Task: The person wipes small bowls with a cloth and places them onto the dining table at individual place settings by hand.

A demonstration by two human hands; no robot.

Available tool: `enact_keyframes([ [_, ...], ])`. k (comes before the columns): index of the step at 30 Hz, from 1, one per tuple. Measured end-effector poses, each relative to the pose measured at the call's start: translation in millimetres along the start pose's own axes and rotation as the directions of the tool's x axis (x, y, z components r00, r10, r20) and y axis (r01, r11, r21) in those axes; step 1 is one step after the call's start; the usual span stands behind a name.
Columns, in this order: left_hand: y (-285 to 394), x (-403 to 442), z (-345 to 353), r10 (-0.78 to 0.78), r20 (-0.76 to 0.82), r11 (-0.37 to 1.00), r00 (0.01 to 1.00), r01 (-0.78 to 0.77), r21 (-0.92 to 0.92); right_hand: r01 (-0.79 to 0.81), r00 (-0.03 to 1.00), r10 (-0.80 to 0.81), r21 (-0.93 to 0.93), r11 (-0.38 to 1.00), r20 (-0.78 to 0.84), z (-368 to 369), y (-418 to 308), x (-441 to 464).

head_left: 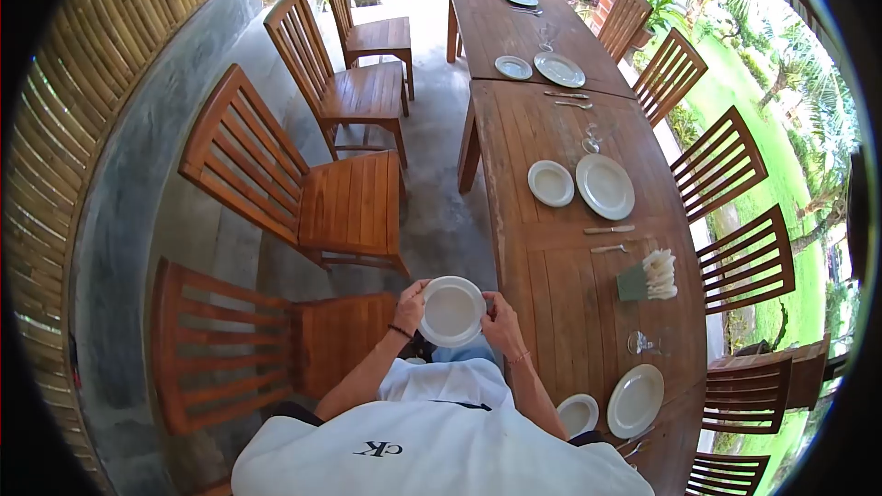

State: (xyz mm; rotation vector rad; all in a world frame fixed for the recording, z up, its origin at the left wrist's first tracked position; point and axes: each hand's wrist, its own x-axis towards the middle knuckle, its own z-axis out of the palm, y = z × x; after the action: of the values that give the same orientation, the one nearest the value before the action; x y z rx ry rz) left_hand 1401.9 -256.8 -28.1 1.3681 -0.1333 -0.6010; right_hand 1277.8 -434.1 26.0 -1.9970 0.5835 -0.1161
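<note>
Between my two hands I hold a small white plate (452, 311) in front of my body, its upper face toward me. My left hand (410, 309) grips the plate's left edge, and a dark band circles that wrist. On the opposite edge, my right hand (502, 325) pinches the rim. The plate is off the table, beside the left edge of the wooden table (551, 285). Closest to my right forearm on the table are another small plate (578, 415) and a large white plate (636, 400).
Wooden chairs (354, 197) line the left side, and more chairs (749, 257) stand along the right. The table carries a napkin holder (647, 277), wine glasses (645, 343), a large plate (605, 187), a small plate (550, 184) and cutlery (609, 230). A bamboo wall (101, 101) is at left.
</note>
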Motion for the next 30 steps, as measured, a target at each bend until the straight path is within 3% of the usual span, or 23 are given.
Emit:
enact_keyframes([
  [9, 9.9, 106.9, -7.6, -0.104, -0.062, 0.986, 0.993, 0.111, 0.123, -0.072, 0.995, 0.066, 0.087, 0.994, 0.071, 16.8, 21.8, 114.0],
  [13, 14.0, 183.8, -1.7, -0.134, -0.053, 0.988, 0.989, 0.138, 0.069, -0.029, 0.998, 0.024, 0.082, 0.996, 0.051, 2.4, 21.4, 190.4],
  [16, 38.4, 239.9, 5.8, -0.058, -0.066, 0.976, 0.996, 0.07, 0.204, -0.021, 0.999, 0.015, 0.156, 0.988, 0.039, -3.6, 8.4, 246.4],
  [18, 50.8, 265.1, 13.1, 0.052, -0.078, 0.994, 0.996, -0.044, 0.101, 0.025, 0.998, -0.015, 0.156, 0.987, -0.069, -9.6, 3.1, 275.4],
  [24, 101.5, 316.5, 42.9, -0.092, -0.1, 0.992, 0.991, 0.1, 0.081, -0.068, 0.996, 0.076, 0.169, 0.983, -0.041, -36.5, -27.2, 328.6],
  [27, 100.2, 346.7, 45.4, -0.074, -0.064, 0.975, 0.995, 0.086, 0.206, -0.072, 0.996, 0.079, 0.196, 0.978, -0.032, -34.8, -16.6, 350.5],
  [30, 98.1, 381.5, 44.2, -0.113, -0.017, 0.976, 0.993, 0.114, 0.185, -0.113, 0.993, 0.116, 0.25, 0.962, 0.001, -36.2, -9.1, 373.7],
])
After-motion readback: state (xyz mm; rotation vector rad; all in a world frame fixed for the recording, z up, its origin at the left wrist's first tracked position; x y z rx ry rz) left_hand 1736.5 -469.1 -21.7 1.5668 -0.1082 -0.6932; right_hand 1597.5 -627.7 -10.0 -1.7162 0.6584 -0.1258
